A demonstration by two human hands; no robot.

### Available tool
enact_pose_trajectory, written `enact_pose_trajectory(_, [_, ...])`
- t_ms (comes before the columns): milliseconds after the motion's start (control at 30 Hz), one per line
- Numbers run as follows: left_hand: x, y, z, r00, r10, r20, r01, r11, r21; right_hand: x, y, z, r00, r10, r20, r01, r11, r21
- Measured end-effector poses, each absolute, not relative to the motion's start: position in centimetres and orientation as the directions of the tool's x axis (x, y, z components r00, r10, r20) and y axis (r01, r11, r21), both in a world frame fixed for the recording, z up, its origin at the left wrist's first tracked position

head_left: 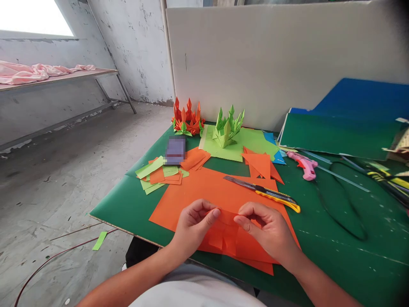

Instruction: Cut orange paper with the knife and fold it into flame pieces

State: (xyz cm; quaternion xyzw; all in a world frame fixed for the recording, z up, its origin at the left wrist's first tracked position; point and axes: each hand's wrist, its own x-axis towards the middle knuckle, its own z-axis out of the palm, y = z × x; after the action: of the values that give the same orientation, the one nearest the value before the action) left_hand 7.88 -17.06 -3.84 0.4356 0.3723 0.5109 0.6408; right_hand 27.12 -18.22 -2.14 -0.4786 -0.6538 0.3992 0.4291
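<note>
My left hand [200,217] and my right hand [263,221] face each other above the orange sheets. Between them is a small piece of orange paper [229,219], its upper edge pinched at each end by thumb and forefinger. Beneath it lies a large orange sheet [194,192] with more orange paper under its near edge. A yellow-handled utility knife [271,194], blade out, rests on the big sheet just beyond my right hand. The lower part of the held paper blends with the orange behind it, so its outline is hard to make out.
Small green and orange paper pieces [156,175] lie at left beside a blurred dark phone-like object [175,150]. Behind stand a red folded-paper crown [188,119] and a green one [227,130]. A pink glue gun [305,165] with its cord lies right on the green table [335,264].
</note>
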Motion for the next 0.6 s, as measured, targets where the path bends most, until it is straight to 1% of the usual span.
enact_pose_trajectory(233, [7.81,-17.24,-3.6,0.179,0.984,-0.013,-0.342,0.075,0.937,26.82,-18.46,-1.5,-0.207,0.944,0.259,0.283,0.311,-0.907])
enact_pose_trajectory(467, [7.88,-17.06,-3.16,0.273,0.962,-0.004,-0.267,0.08,0.96,26.96,-18.43,-1.91,-0.2,0.94,0.277,0.32,0.33,-0.888])
enact_pose_trajectory(600, [8.01,-17.25,-3.06,0.265,0.962,0.071,-0.207,-0.015,0.978,27.1,-18.48,-2.2,-0.182,0.938,0.294,0.331,0.34,-0.88])
